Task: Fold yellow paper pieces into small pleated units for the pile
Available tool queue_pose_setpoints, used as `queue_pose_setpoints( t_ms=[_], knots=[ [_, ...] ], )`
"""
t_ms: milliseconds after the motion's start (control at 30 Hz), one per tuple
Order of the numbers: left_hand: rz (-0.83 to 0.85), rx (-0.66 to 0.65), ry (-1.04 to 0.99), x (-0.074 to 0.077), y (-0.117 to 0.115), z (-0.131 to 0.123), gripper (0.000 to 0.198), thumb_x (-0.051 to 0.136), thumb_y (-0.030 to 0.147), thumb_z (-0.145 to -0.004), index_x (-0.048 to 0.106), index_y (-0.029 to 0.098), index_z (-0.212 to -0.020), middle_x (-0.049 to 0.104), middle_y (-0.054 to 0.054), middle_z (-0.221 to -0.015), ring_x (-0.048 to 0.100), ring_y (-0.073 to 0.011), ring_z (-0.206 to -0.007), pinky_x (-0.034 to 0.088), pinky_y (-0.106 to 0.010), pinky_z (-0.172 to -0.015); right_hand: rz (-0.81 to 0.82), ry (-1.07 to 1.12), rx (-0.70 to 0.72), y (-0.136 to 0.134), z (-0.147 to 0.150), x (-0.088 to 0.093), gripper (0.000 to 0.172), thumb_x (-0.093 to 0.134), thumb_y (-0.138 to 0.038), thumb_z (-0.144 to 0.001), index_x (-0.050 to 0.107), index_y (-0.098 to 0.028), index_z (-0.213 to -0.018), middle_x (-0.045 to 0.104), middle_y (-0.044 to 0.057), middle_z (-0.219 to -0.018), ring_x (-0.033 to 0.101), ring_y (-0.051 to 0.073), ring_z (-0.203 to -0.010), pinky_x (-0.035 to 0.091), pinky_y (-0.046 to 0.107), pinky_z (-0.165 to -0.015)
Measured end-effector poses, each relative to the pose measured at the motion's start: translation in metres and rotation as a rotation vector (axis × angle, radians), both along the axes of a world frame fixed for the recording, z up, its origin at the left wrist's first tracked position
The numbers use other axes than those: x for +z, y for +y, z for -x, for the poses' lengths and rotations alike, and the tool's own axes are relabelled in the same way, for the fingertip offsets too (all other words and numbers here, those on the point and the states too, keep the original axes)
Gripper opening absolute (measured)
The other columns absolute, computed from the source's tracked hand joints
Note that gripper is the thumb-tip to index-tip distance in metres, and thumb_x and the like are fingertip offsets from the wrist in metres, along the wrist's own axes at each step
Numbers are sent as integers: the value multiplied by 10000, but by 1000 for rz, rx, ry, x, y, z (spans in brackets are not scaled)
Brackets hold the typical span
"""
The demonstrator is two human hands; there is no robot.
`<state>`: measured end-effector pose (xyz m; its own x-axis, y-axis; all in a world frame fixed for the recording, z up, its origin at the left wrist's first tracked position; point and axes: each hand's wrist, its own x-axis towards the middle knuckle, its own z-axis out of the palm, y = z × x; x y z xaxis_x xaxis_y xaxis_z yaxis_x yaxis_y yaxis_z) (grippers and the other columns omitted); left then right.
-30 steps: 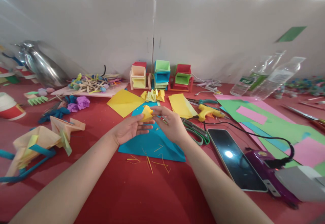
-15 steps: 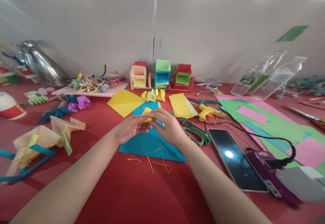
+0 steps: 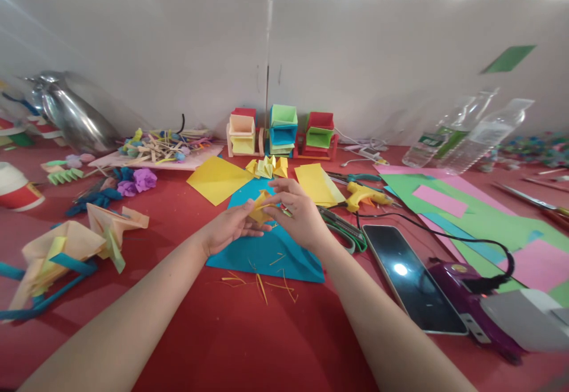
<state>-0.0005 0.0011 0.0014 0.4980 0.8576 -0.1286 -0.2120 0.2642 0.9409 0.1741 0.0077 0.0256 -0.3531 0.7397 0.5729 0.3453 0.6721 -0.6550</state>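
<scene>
My left hand (image 3: 229,227) and my right hand (image 3: 297,211) meet over a blue paper sheet (image 3: 267,249) on the red table. Between their fingertips is a small folded yellow paper piece (image 3: 261,205), pinched from both sides. My left hand cups it from below; my right hand's fingers press on it from the right. Several finished yellow folded pieces (image 3: 268,167) lie just beyond, between a yellow square sheet (image 3: 216,179) and a stack of yellow sheets (image 3: 316,183).
Scissors (image 3: 344,232), a yellow glue gun (image 3: 362,195) with black cord and a phone (image 3: 411,276) lie right of my hands. Coloured paper boxes (image 3: 283,131) stand by the white partition. Bottles (image 3: 466,134), green and pink sheets (image 3: 471,217) are at right, paper crafts (image 3: 73,244) at left.
Both hands have kept working the yellow piece, turning it between the fingers; my right hand has shifted slightly up and the piece now stands more on edge.
</scene>
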Motion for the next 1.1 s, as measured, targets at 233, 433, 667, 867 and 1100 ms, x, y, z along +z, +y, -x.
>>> queue_pose_setpoints(
  t_ms=[233,433,667,867,1100],
  knots=[
    [-125,66,-24,1,-3,-6,325,506,458,-817,658,198,-940,671,-68,-954,607,-222,-915,437,-386,-855,177,80,5,2,-1,0,65,602,-206,-762,665,-212,-774,600,53,-1081,556,199,-1032,425,393,-896],
    [-296,179,72,-1,-5,-13,311,627,345,-756,609,206,-1033,648,-38,-1017,583,-204,-953,465,-348,-829,255,189,-20,2,0,2,62,612,-214,-743,662,-189,-771,593,71,-1064,560,199,-1027,434,368,-881],
    [-442,374,181,2,-9,-18,357,575,356,-789,489,198,-1097,661,-28,-851,625,-165,-775,500,-271,-658,236,205,-7,4,0,-1,89,627,-270,-737,658,-188,-756,578,67,-1042,555,203,-1011,439,356,-854],
    [-681,603,360,4,-11,-18,193,583,243,-781,514,206,-958,653,-29,-884,614,-118,-691,464,-213,-599,245,251,-20,6,2,-5,112,642,-295,-729,664,-190,-761,575,67,-1028,567,197,-974,469,333,-801],
    [-717,663,294,3,-9,-16,118,598,215,-770,522,194,-858,643,4,-790,620,-99,-633,478,-195,-575,213,253,-3,3,3,-5,136,671,-294,-711,673,-210,-818,561,68,-1081,550,208,-1021,469,357,-822]
  ],
)
